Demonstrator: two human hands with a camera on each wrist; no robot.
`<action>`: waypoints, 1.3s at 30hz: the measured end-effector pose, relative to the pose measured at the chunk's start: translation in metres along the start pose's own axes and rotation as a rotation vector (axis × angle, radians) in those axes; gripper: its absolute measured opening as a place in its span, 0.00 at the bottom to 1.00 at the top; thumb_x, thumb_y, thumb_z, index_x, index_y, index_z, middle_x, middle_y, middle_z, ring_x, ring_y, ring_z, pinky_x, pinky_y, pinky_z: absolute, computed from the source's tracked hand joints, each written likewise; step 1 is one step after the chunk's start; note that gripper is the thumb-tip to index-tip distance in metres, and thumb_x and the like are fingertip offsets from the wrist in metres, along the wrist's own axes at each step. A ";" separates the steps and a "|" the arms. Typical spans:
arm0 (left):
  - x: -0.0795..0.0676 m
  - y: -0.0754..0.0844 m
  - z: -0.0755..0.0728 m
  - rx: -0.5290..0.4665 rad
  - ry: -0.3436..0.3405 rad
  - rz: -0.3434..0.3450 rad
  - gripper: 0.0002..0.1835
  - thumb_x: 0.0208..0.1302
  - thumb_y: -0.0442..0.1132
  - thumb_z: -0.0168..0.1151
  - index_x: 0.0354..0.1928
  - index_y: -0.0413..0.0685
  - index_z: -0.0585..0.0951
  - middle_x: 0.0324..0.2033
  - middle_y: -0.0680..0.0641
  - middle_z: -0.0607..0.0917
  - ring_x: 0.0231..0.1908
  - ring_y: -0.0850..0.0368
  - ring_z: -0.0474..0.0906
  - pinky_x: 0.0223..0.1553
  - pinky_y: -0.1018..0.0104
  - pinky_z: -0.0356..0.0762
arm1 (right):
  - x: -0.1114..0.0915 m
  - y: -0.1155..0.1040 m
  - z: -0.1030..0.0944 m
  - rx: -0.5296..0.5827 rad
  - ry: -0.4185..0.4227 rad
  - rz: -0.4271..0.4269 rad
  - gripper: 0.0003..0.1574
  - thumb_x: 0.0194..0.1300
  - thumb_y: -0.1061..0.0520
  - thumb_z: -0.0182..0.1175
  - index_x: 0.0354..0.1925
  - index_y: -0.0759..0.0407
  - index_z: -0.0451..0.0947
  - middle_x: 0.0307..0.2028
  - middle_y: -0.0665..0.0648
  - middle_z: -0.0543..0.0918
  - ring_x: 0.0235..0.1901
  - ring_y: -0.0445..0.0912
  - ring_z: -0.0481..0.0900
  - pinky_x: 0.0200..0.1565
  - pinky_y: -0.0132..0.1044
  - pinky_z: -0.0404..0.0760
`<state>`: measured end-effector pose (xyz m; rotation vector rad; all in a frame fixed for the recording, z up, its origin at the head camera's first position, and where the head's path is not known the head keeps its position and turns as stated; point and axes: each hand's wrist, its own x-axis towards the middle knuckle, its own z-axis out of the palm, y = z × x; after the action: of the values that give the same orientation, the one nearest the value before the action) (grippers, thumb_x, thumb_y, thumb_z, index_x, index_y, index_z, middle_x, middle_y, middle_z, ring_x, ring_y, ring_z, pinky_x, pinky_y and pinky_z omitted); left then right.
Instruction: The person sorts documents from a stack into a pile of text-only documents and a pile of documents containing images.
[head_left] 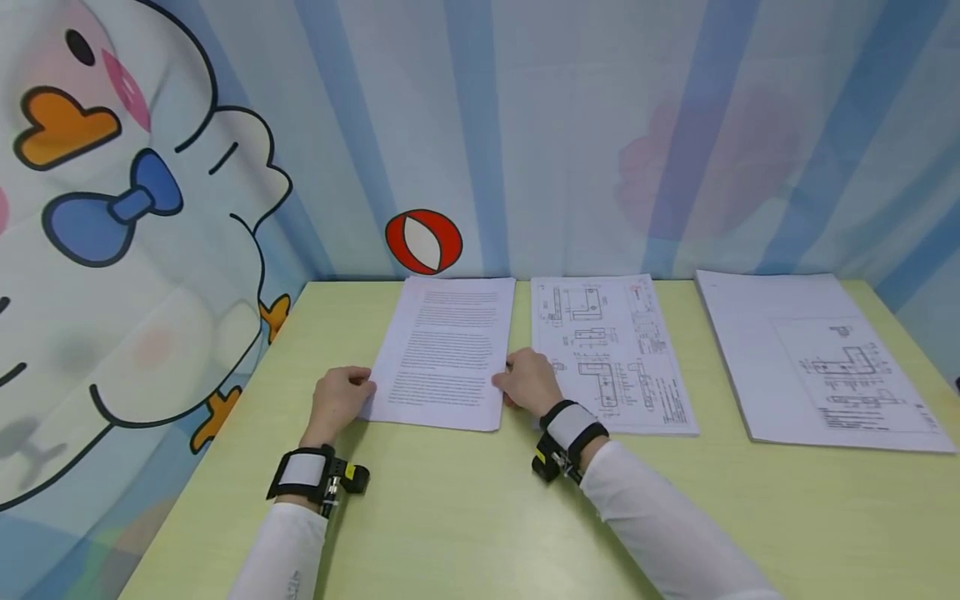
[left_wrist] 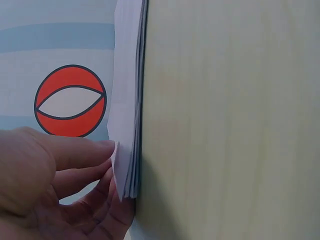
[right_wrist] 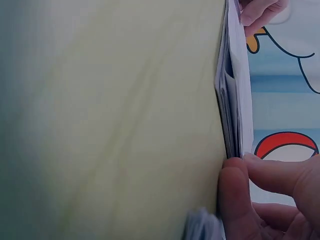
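Observation:
A stack of text-printed sheets lies on the table between both hands. My left hand pinches the stack's left edge near its lower corner; in the left wrist view the thumb lies on the top sheet, which lifts a little at the corner, with the fingers below. On the opposite edge my right hand pinches the sheets between thumb and fingers. Seen from the right wrist, the layered paper edges show small gaps between sheets. The right hand also overlaps the left edge of a stack of technical drawings.
A thicker stack with a drawing on top lies at the right of the pale yellow table. Behind the table hangs a blue and white cartoon curtain, its duck figure reaching down the left side.

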<state>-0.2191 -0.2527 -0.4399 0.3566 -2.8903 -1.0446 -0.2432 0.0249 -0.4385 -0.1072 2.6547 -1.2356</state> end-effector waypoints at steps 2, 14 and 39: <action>0.000 0.001 0.000 -0.005 -0.014 -0.009 0.17 0.68 0.34 0.57 0.54 0.30 0.79 0.45 0.34 0.82 0.41 0.45 0.77 0.41 0.52 0.76 | 0.001 0.000 -0.001 0.004 0.003 0.003 0.07 0.64 0.60 0.63 0.35 0.65 0.82 0.16 0.55 0.79 0.13 0.43 0.76 0.15 0.29 0.69; -0.002 0.009 0.001 -0.044 -0.069 -0.059 0.21 0.71 0.41 0.52 0.57 0.33 0.78 0.50 0.35 0.80 0.43 0.46 0.77 0.42 0.53 0.77 | 0.001 0.003 -0.004 -0.082 0.023 -0.027 0.08 0.64 0.58 0.62 0.34 0.63 0.80 0.15 0.54 0.75 0.11 0.42 0.70 0.13 0.30 0.64; -0.017 0.079 0.024 -0.150 0.112 0.284 0.15 0.71 0.37 0.55 0.55 0.40 0.81 0.45 0.42 0.83 0.33 0.51 0.79 0.30 0.61 0.74 | -0.028 0.048 -0.076 0.089 0.137 -0.258 0.19 0.73 0.55 0.55 0.56 0.64 0.78 0.42 0.60 0.85 0.32 0.49 0.83 0.29 0.39 0.79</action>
<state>-0.2212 -0.1747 -0.4079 -0.0040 -2.6420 -1.1395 -0.2315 0.1175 -0.4232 -0.3740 2.7638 -1.4870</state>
